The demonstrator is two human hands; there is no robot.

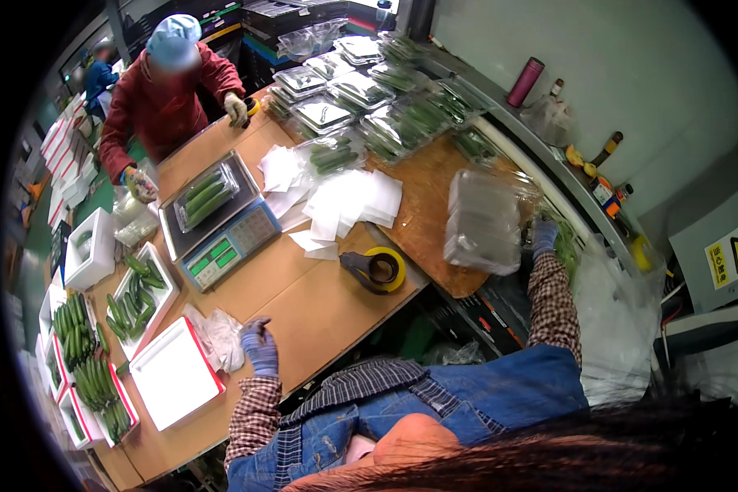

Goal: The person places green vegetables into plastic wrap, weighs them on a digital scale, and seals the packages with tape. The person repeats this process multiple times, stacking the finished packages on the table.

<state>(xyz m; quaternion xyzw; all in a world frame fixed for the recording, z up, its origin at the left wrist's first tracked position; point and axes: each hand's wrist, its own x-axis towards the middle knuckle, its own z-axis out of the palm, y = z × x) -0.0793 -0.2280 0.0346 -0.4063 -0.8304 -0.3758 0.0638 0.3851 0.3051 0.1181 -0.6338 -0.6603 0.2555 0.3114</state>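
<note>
Right hand [544,235] nearer | trays [482,221] just left of its fingers, long side pointing away | left hand [259,348] far off | both: can't tell if open or closed

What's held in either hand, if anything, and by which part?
Left hand: nothing visible in it. Right hand: beside the stacked clear plastic trays; whether it grips anything, and where, can't be told.

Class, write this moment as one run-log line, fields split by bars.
left hand: beside crumpled cloth | right hand: beside stacked clear trays | scale: green vegetables on top | tape dispenser: on table
</note>
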